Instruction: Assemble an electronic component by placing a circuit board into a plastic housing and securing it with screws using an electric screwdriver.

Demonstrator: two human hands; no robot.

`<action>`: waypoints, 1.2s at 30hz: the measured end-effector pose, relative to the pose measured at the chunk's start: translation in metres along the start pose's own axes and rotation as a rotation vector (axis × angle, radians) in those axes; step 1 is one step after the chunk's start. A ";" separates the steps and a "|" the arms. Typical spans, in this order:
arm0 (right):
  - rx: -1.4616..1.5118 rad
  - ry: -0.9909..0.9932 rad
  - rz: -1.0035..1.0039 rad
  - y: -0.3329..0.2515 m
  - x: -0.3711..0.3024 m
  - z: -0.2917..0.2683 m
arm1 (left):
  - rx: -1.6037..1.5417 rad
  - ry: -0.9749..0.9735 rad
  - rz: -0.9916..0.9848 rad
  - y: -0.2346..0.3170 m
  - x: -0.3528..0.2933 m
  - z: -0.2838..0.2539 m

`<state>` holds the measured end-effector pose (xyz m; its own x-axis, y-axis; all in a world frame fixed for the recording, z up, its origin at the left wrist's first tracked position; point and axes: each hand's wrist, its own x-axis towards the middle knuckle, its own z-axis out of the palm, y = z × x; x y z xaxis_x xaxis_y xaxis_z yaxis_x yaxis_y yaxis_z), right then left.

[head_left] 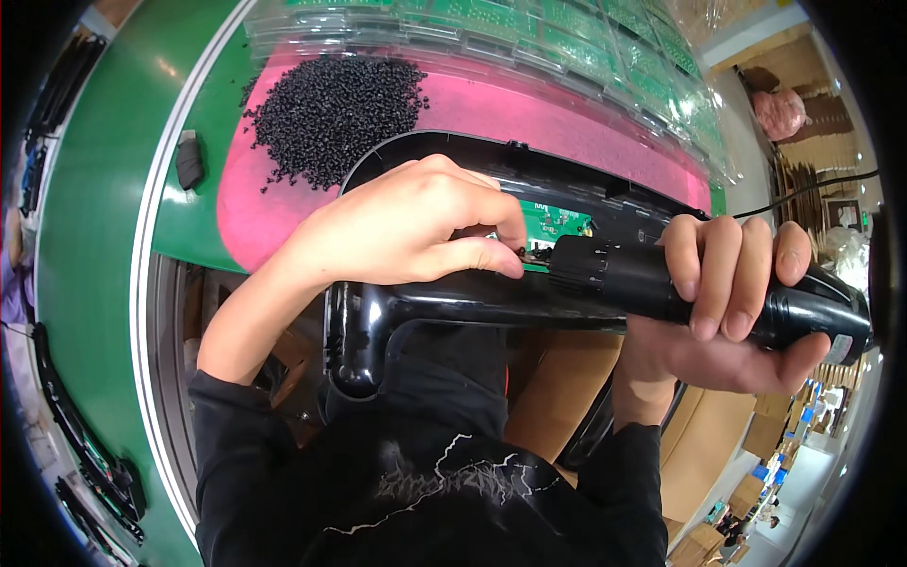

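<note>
My right hand is wrapped around a black electric screwdriver, which lies nearly level and points left. Its bit end meets the fingertips of my left hand. There the thumb and forefinger are pinched together, with small dark bits beside them, too small to name surely. Below these fingers is a green circuit board, seated inside a long glossy black plastic housing. My left hand and the screwdriver hide part of the board. The housing lies across the table's near edge, close to my body.
A heap of small black screws lies on a pink mat. Clear plastic trays with green boards stand behind it. A dark grey rolled object is on the green table at left. Cardboard boxes stand at right.
</note>
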<state>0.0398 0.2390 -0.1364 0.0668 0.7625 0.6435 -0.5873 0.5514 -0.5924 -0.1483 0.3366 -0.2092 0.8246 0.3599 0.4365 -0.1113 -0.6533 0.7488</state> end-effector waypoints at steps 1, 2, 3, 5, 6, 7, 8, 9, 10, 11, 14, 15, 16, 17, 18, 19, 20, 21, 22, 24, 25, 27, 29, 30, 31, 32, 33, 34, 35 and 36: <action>-0.016 -0.003 -0.010 0.001 0.002 0.001 | -0.067 0.036 0.025 0.000 0.001 0.000; -0.022 0.001 -0.026 0.001 0.004 0.002 | -0.065 0.041 0.023 0.002 0.002 -0.003; -0.020 0.000 -0.023 0.001 0.004 0.002 | -0.058 0.013 -0.015 0.007 0.004 -0.007; -0.015 -0.025 -0.031 -0.001 0.005 0.003 | -0.052 -0.013 -0.054 0.009 0.004 -0.009; -0.013 -0.030 -0.030 -0.002 0.006 0.003 | -0.101 0.017 -0.015 0.005 0.004 -0.007; -0.013 -0.029 -0.031 -0.002 0.008 0.004 | -0.149 0.047 0.024 0.004 0.003 -0.006; -0.015 -0.068 0.004 -0.003 0.011 0.003 | -0.150 0.046 0.024 0.004 0.004 -0.006; -0.023 -0.101 0.036 -0.005 0.013 0.002 | -0.140 0.078 0.023 0.006 0.006 -0.005; -0.023 -0.117 0.062 -0.007 0.015 0.002 | -0.130 0.110 0.022 0.007 0.009 -0.005; -0.071 -0.138 0.070 -0.008 0.017 0.002 | -0.136 0.101 0.028 0.008 0.011 -0.004; -0.121 -0.200 0.067 0.002 0.024 -0.006 | 0.213 0.308 0.118 0.010 0.005 -0.003; -0.145 -0.188 0.026 0.008 0.027 -0.009 | 0.289 0.394 0.105 0.013 0.005 -0.003; -0.194 -0.164 0.062 0.008 0.029 -0.016 | 0.315 0.439 0.034 0.013 0.004 -0.006; -0.242 -0.140 0.099 0.006 0.031 -0.021 | 0.341 0.485 -0.037 0.013 0.003 -0.009; -0.256 -0.028 0.112 0.012 0.030 -0.016 | 0.316 0.469 -0.079 0.011 0.002 -0.009; -0.297 0.007 0.134 0.016 0.030 -0.016 | 0.316 0.472 -0.082 0.010 0.003 -0.008; -0.322 0.022 0.137 0.021 0.030 -0.017 | 0.335 0.429 -0.061 0.008 0.005 -0.008; -0.349 0.035 0.140 0.026 0.030 -0.019 | 0.352 0.387 -0.038 0.007 0.007 -0.007; -0.348 0.032 0.144 0.028 0.030 -0.022 | 0.349 0.346 -0.071 0.008 0.008 -0.006; -0.355 -0.014 0.160 0.031 0.029 -0.026 | 0.361 0.331 -0.092 0.008 0.009 -0.004; -0.354 -0.014 0.164 0.033 0.029 -0.028 | 0.373 0.312 -0.110 0.008 0.008 -0.003; -0.338 -0.019 0.175 0.035 0.029 -0.029 | 0.351 0.275 -0.163 0.012 0.009 -0.004; -0.350 -0.016 0.188 0.037 0.029 -0.028 | 0.373 0.236 -0.154 0.013 0.009 -0.004; -0.365 -0.014 0.197 0.038 0.029 -0.028 | 0.370 0.238 -0.160 0.013 0.009 -0.004; -0.364 -0.014 0.204 0.038 0.030 -0.027 | 0.381 0.220 -0.166 0.013 0.009 -0.004; -0.375 -0.044 0.214 0.039 0.031 -0.027 | 0.392 0.202 -0.171 0.012 0.009 -0.004; -0.387 -0.075 0.222 0.039 0.033 -0.027 | 0.389 0.205 -0.176 0.012 0.010 -0.004; -0.431 -0.119 0.254 0.040 0.036 -0.028 | 0.403 0.197 -0.171 0.011 0.010 -0.003; -0.430 -0.120 0.258 0.042 0.037 -0.028 | 0.418 0.189 -0.166 0.011 0.010 -0.003; -0.452 -0.134 0.262 0.044 0.038 -0.026 | 0.414 0.188 -0.169 0.011 0.011 -0.004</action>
<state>0.0371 0.3016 -0.1506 -0.1567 0.8606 0.4846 -0.1628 0.4615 -0.8721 -0.1427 0.3359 -0.1949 0.6932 0.5734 0.4366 0.2772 -0.7714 0.5728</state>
